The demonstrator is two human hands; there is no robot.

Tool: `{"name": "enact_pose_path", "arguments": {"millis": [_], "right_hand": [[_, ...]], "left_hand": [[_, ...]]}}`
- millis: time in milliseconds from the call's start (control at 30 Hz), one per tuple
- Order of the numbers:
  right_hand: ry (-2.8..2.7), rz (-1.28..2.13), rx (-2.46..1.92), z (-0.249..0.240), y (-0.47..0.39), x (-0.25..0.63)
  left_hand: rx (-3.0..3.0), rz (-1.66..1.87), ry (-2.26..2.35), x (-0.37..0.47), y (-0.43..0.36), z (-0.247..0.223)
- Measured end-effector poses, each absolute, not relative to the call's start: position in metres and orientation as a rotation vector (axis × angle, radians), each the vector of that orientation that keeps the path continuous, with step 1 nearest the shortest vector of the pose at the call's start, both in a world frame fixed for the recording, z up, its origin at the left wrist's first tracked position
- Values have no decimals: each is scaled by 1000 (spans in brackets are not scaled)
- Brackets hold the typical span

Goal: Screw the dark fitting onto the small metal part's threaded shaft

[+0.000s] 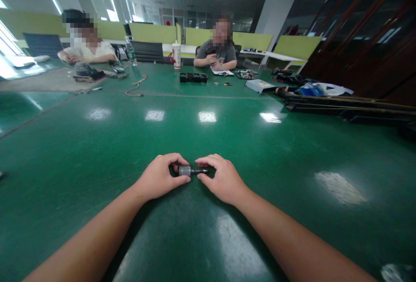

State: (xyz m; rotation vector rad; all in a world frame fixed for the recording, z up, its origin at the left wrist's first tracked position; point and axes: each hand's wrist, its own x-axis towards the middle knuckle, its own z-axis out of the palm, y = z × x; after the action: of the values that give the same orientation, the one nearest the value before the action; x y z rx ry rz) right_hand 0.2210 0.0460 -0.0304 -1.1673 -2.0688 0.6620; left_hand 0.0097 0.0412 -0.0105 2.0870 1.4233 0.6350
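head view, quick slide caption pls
Left hand and right hand at opposite ends of a small pointed tool on a green table

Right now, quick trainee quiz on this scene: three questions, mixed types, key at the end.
1. What colour is the tabletop?
A) white
B) green
C) black

2. True or false: as seen here, the white cup stands between the clear bottle and the person in the grey shirt.

3. Fill in: the pointed end of the grey-and-black tool faces the person's own ____.

Key: 1 B; 2 true; 3 right hand.
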Motion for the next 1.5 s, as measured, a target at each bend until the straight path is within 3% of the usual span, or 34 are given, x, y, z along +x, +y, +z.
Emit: {"name": "enact_pose_path", "arguments": {"millis": [1500], "right_hand": [[-2114, 657, -1168, -25, 44, 220]], "left_hand": [[2115, 632, 1400, 9, 40, -11]]}}
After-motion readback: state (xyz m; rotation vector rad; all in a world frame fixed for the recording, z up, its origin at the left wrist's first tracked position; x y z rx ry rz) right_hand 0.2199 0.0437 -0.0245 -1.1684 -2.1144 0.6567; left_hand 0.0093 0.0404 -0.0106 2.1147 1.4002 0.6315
